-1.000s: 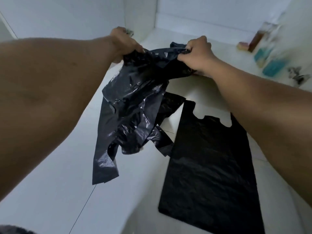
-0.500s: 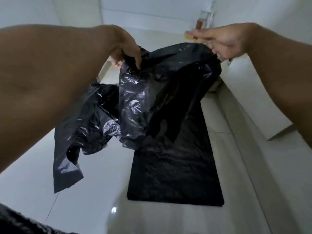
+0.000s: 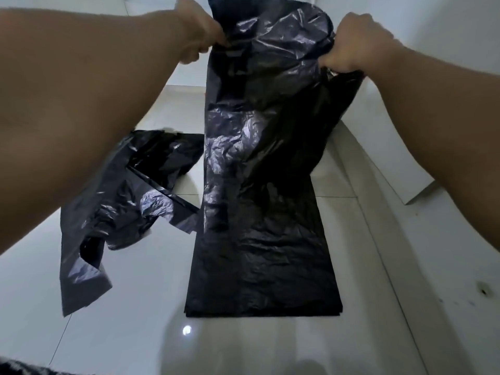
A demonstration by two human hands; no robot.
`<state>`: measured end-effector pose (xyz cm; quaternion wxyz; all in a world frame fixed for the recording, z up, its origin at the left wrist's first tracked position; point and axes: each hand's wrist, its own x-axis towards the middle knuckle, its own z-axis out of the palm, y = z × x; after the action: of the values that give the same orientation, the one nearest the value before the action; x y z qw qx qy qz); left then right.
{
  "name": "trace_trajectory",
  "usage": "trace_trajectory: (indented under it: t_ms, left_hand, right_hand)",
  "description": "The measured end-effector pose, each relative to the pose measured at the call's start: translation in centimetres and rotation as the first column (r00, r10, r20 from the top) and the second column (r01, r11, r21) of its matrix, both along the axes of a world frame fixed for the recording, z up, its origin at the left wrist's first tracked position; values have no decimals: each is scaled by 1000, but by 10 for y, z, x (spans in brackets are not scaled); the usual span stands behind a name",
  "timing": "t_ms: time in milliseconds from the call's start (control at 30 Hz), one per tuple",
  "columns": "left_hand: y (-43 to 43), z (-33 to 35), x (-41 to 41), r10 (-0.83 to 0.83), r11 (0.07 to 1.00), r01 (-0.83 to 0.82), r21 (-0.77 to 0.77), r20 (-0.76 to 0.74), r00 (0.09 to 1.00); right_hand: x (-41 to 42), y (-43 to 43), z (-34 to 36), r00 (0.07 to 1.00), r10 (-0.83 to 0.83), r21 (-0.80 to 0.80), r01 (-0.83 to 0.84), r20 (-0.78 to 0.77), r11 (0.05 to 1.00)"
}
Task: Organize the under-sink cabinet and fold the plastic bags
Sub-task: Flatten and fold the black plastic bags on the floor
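I hold a black plastic bag [image 3: 257,117] up by its top edge, stretched between both hands, so it hangs straight down. My left hand [image 3: 200,33] pinches its upper left corner and my right hand [image 3: 351,44] grips its upper right corner. Below it, a second black bag [image 3: 265,266] lies flat and smoothed on the white tiled floor [image 3: 135,320]. A crumpled black bag [image 3: 121,201] lies on the floor to the left, partly under my left forearm.
A white cabinet panel or door [image 3: 378,147] stands at the right, with a white wall behind it. A dark fabric edge [image 3: 24,368] shows at the bottom left corner. A light reflects off the glossy tiles near the flat bag's front edge.
My hands have spread apart and risen, pulling the held bag out straight and flat. The crumpled bag has separated from it and dropped to the floor at the left.
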<state>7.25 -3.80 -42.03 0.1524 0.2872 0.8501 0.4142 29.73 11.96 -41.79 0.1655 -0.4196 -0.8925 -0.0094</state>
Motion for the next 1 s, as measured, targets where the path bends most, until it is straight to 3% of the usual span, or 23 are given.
trace_trajectory:
  t_ms: [100,200,300,367,400,433,500,567,600,667,700,767,833,933,1000]
  left_hand:
    - [6,8,4,-91,995,78,68,212,973]
    - [5,17,11,-129,982,57,182,408,904]
    - [1,16,15,-146,968,17,252,506,850]
    - [2,11,17,-216,934,8,357,548,808]
    - [4,7,18,-263,903,3,429,548,794]
    - [7,3,19,-296,868,-5,496,525,798]
    - [13,-5,21,-286,804,8,595,374,882]
    - [16,-15,20,-164,786,98,611,54,985]
    - [13,-20,19,-114,802,176,571,-142,983]
    - [1,-36,17,-137,833,371,409,-497,857]
    - [-7,-48,16,-192,831,456,319,-605,773]
    - [-25,-79,16,-303,843,515,156,-653,694]
    - [-44,-121,18,-413,856,516,13,-582,700]
    - [-72,-190,26,-574,804,567,-177,-482,662]
    - [-90,-223,37,-614,788,577,-215,-356,705]
  right_hand:
    - [-7,-1,2,993,-8,-45,3,-115,999]
    - [-17,4,7,968,-102,-332,21,-229,943]
    - [-16,7,9,943,-213,-693,-25,-255,720]
    - [-16,10,7,920,-229,-825,-150,-318,544]
    - [-18,13,6,897,-237,-832,-212,-374,512]
    - [-20,16,5,869,-223,-798,-267,-442,540]
    - [-23,19,1,788,-114,-589,-347,-606,730]
    - [-17,21,-8,746,71,-268,-324,-662,907]
    - [-12,19,-17,753,177,-111,-316,-634,942]
    - [2,13,-43,786,352,132,-333,-508,934]
    - [10,9,-57,802,393,198,-340,-450,920]
    - [27,1,-91,838,409,231,-344,-362,910]
    - [42,-5,-130,884,399,154,-371,-245,916]
    - [63,-25,-188,929,364,-141,-370,-65,918]
    - [76,-40,-220,948,311,-272,-284,63,920]
